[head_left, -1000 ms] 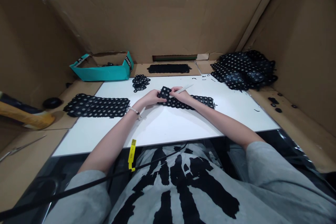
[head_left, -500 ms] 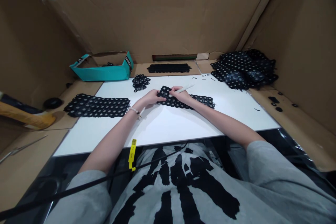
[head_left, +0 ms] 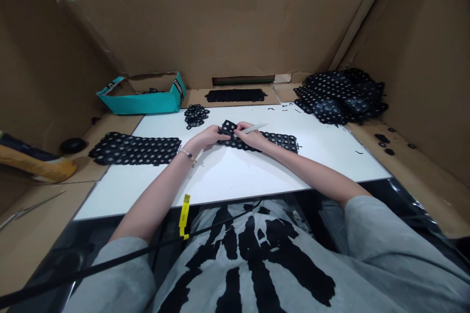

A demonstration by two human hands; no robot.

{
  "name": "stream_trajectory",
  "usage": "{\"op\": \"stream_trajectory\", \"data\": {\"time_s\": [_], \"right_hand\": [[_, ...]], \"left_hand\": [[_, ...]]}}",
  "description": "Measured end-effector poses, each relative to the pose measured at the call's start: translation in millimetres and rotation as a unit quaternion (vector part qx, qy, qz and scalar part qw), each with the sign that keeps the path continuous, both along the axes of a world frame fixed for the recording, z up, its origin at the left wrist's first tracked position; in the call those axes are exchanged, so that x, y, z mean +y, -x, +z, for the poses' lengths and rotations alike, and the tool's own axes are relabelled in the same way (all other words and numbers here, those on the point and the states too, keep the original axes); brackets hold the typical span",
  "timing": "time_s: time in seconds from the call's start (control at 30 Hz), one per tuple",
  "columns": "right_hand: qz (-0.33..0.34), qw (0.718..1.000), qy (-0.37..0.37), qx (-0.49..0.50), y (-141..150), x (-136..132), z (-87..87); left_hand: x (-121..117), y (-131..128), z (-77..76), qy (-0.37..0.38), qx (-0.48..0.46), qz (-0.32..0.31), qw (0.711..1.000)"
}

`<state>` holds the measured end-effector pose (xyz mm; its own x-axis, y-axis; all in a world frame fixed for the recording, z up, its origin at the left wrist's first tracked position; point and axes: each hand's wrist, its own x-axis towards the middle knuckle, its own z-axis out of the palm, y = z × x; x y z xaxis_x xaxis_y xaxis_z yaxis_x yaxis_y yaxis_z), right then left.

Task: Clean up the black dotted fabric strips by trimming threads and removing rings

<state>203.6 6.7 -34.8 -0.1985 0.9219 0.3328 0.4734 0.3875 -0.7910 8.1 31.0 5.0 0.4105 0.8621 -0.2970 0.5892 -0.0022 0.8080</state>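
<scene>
White slender stylus (head_left: 255,129) pinched in the right hand (head_left: 249,136), which also rests on the strip's end; left hand (head_left: 209,138) has fingers pressed together on the black perforated strip (head_left: 275,141), lying flat on the white board (head_left: 257,176), between a black dotted sheet stack (head_left: 135,150) and a black dotted sheet heap (head_left: 340,98).

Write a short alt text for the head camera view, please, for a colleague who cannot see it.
Two bare hands work over a white board: the left hand pinches the end of a black strip dotted with pale circles, and the right hand holds a slim white tool. Similar black sheets lie left and heaped far right, within cardboard walls.
</scene>
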Motion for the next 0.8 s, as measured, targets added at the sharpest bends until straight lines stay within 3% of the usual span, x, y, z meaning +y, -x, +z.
{"op": "stream_trajectory", "data": {"time_s": [0.13,0.33,0.47,0.67,0.8], "right_hand": [[-0.023,0.997,-0.057,-0.056,7.8,-0.7,-1.1],[0.042,0.998,0.054,0.017,-10.0,13.7,0.5],[0.026,0.996,0.084,0.015,-21.3,18.1,2.8],[0.044,0.996,0.035,0.074,-16.8,10.6,11.2],[0.052,0.995,0.024,0.08,-13.7,5.6,15.6]], "left_hand": [[9.2,4.1,-4.7,-0.011,0.004,-0.014,1.0],[7.9,8.3,-0.2,-0.067,0.015,-0.048,0.996],[3.0,5.9,4.2,-0.095,-0.031,-0.071,0.992],[-11.1,-7.5,9.7,-0.109,-0.022,-0.021,0.994],[-13.8,-9.4,9.6,-0.102,-0.01,-0.035,0.994]]}}
